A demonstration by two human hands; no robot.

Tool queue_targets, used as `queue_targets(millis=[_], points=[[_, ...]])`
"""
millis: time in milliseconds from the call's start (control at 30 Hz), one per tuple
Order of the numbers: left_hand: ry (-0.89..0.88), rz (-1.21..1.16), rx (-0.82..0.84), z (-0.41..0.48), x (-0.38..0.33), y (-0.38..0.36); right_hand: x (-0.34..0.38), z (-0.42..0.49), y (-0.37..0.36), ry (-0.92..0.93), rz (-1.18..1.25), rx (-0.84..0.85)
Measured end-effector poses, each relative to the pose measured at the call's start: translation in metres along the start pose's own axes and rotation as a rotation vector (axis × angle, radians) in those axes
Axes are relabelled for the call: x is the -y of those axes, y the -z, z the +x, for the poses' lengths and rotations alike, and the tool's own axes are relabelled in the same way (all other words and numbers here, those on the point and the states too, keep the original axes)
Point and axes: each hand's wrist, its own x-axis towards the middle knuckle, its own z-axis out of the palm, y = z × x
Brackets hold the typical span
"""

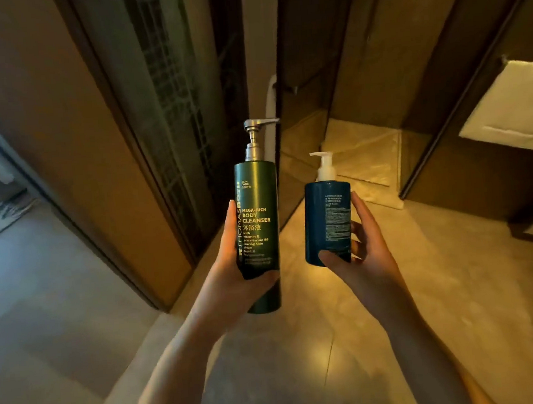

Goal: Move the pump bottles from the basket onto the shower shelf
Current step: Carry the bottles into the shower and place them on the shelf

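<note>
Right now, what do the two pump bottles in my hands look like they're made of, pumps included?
Green bottle: satin, metallic-looking sheen with a long soft highlight; coated plastic or aluminium, can't tell which. Its silver pump: brushed metal look, possibly plated plastic. Blue bottle: likely plastic, smooth semi-matte, dull highlights. Its white pump: opaque plastic, by the moulded look.

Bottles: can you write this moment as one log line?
left hand: grips green pump bottle upright | right hand: grips blue pump bottle upright | both bottles in the air, not set down

Glass panel (303, 135) stands ahead; tiled floor (332, 330) below lies open.
</note>
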Motion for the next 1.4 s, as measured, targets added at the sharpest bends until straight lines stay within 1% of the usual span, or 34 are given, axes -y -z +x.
queue_targets(millis=[167, 333, 467, 700, 933, 1033, 1200, 1400], points=[[-0.033, 0.014, 0.128, 0.073, -0.005, -0.029, -0.007, 0.035, 0.041, 0.021, -0.1, -0.123], [-0.025, 0.042, 0.264, 0.141, -0.007, -0.081, -0.027, 0.058, 0.097, -0.027, -0.099, -0.267], [-0.002, 0.026, 0.311, 0.191, -0.011, -0.126, -0.052, 0.09, 0.147, -0.05, -0.108, -0.346], [-0.02, 0.022, 0.309, 0.283, -0.025, -0.219, -0.076, 0.172, 0.248, -0.053, -0.064, -0.393], [-0.017, -0.005, 0.249, 0.37, -0.035, -0.299, -0.092, 0.241, 0.338, -0.058, -0.056, -0.41], [0.017, 0.008, 0.246, 0.397, -0.029, -0.312, -0.108, 0.265, 0.357, -0.086, -0.037, -0.414], [0.053, 0.035, 0.207, 0.45, -0.016, -0.319, -0.133, 0.319, 0.369, -0.147, -0.044, -0.359], [0.07, 0.001, 0.2, 0.549, 0.002, -0.319, -0.153, 0.413, 0.377, -0.16, -0.055, -0.329]])
